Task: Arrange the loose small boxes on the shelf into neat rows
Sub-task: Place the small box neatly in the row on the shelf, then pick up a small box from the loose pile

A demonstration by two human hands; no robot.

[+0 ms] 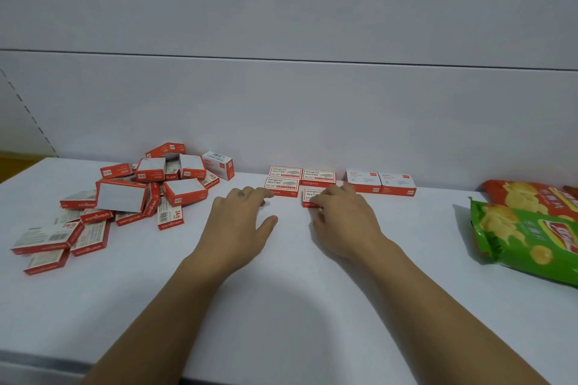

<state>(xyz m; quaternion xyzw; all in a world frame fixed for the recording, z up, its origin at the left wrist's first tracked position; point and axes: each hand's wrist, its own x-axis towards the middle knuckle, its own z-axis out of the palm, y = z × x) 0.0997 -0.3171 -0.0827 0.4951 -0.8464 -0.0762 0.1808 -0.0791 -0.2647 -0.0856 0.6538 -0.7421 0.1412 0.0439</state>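
I've got open white shelf [281, 306] to the front edge; left hand [240, 219] spread, right hand [341, 219] pinching a small red-and-white cardboard box [309, 199].

A loose pile of small red-and-white boxes [125, 194] lies jumbled at the left middle of the frame on the white shelf [281, 291], some flat, some tipped on edge, several showing barcodes. At centre, three matching boxes [285, 172] lie flat, label up, by the back wall. The front right box [308, 197] sits slightly forward of them, and two white-topped boxes [380, 181] stand side by side just right.
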